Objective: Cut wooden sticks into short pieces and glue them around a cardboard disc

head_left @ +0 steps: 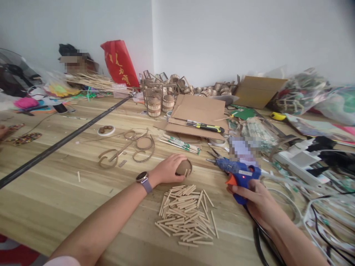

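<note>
Forearms (116, 214) nearest; right grip (256, 195) holds glue gun (242, 173), left grip (169, 169) a brown disc (182, 168). Likely-hot nozzle (211, 161) swung left could burn left grip.

A watch (142, 177) with a round, dark face and a thin metallic rim sits on the left wrist, near the middle of the frame. Its strap (147, 186) is a flat band in muted grey-lavender, with a paler, shiny piece beside the case. The left grip (170, 169) and right grip (253, 195) are bare, and so are both forearms. At the bottom left, a pale pinkish-white sleeve (62, 261) shows its curved edge.
</note>
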Available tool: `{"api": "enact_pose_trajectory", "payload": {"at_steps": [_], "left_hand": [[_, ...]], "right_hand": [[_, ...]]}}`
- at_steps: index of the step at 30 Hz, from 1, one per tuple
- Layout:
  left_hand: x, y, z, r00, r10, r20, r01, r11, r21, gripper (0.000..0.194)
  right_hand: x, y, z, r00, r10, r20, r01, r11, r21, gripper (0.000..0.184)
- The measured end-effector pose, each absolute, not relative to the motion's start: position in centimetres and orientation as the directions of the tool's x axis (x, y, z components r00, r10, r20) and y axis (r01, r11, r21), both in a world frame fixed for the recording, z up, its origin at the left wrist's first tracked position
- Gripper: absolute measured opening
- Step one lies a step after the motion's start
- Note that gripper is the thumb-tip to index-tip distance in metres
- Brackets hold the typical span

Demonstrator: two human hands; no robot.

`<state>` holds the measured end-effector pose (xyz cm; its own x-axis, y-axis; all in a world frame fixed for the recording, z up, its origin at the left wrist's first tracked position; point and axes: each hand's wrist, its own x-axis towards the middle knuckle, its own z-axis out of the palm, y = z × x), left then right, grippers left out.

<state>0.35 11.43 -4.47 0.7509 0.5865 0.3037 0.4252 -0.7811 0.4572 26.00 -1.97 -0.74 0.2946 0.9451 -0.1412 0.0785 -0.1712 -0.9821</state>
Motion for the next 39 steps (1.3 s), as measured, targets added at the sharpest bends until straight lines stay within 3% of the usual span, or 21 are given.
{"api": "enact_pose_trajectory", "payload": {"at_steps": [4,9,12,16,39], "left_hand": [[0.3,11.4,-4.4,0.757,0.582,0.298,0.423,-0.784,0.455,0.062],[0.3,11.5,-4.5,0.752,0.585,0.303,0.426,-0.782,0.455,0.063],[0.3,11.5,-4.6,0.750,0.584,0.310,0.423,-0.785,0.453,0.062],[0.4,11.5,-4.6,0.749,0.584,0.314,0.424,-0.786,0.451,0.063],[0.5,11.5,-4.8,0.738,0.576,0.351,0.415,-0.798,0.437,0.062]], "right_hand": [[25.1,-2.4,-1.1,0.130,0.975,-0.182,0.066,-0.191,-0.979,0.034],[23.8,-2.2,-1.2,0.042,0.998,-0.044,0.517,-0.059,-0.854,0.034],[23.2,-2.1,-1.1,-0.020,1.000,0.016,0.664,0.025,-0.747,0.032],[22.6,-2.0,-1.5,-0.088,0.994,0.059,0.692,0.104,-0.714,0.029],[21.6,-1.7,-2.1,-0.155,0.978,0.138,0.783,0.207,-0.586,0.028]]}}
